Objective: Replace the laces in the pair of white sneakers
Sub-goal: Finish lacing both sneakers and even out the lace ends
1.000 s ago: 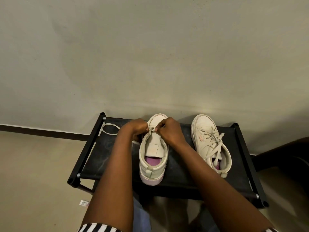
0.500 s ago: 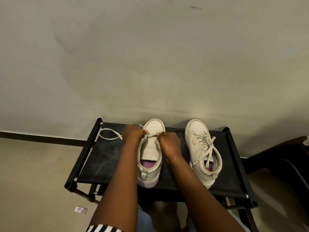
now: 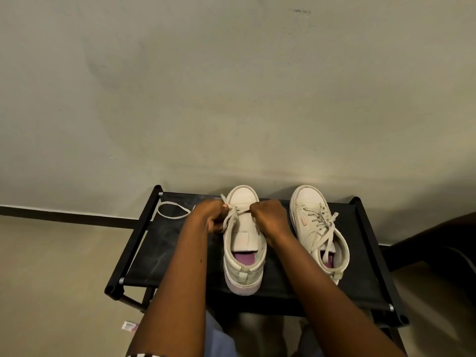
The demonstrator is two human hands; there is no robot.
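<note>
Left hand [image 3: 210, 217]: fingers curled, pinching the lace [image 3: 230, 219] at the far eyelets.
Right hand [image 3: 268, 217]: curled, pinching the same lace.
Left sneaker [image 3: 244, 256]: mid-rack [image 3: 134, 243], toe far.
Right sneaker [image 3: 319, 228]: laced, just right.
Lace loop [image 3: 172, 211]: rack's far left.

A second ago my left hand [image 3: 209, 218] and my right hand [image 3: 269, 217] were almost touching above the toe end of the unlaced white leather sneaker [image 3: 244, 243]. Now they have moved apart, each pinching the flat cream shoelace [image 3: 233, 212], which is pulled across between them.
</note>
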